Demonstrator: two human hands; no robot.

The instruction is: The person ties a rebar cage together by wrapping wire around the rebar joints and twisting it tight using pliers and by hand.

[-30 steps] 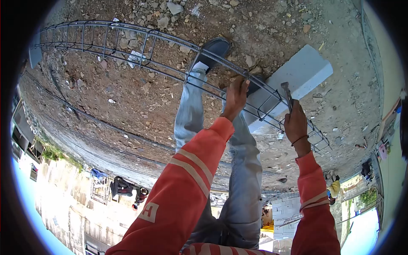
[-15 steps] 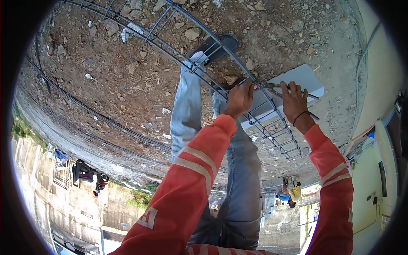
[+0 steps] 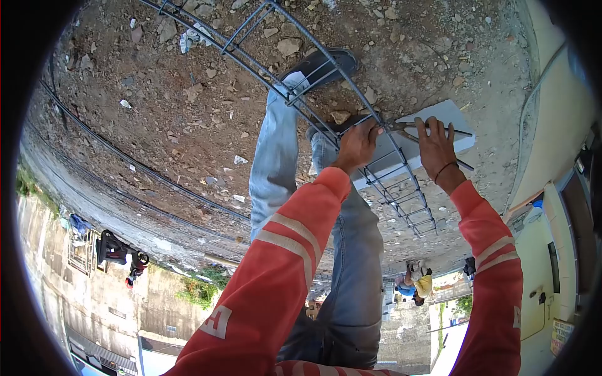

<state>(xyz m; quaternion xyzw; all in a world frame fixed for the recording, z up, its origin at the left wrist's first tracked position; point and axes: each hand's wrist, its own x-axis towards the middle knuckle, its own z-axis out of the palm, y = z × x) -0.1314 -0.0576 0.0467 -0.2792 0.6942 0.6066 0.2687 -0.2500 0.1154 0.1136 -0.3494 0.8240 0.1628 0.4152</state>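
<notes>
My right hand [image 3: 437, 151], with a dark band at its wrist, is closed around the dark handles of a pair of pincers [image 3: 463, 132]. The jaws of the tool meet a corner of a steel rebar cage [image 3: 346, 80], made of long bars joined by stirrups. Just left of the jaws, my left hand [image 3: 357, 148] is closed at the cage's bars, thumb and fingers pinched together. Whether it grips a bar or tie wire is hidden. Beneath both hands lies a pale flat slab [image 3: 463, 119].
My shoe [image 3: 338, 66] stands on the ground beneath the cage. Stones and rubble [image 3: 290, 47] cover the dirt. Long loose bars [image 3: 144, 168] run along the left. A person in a yellow top [image 3: 424, 286] and a parked motorcycle [image 3: 113, 249] appear upside down in the background.
The view has shifted slightly, so the cage and background sit a little differently. Both hands keep their places at the joint, and the pincers' handles look slightly turned.
</notes>
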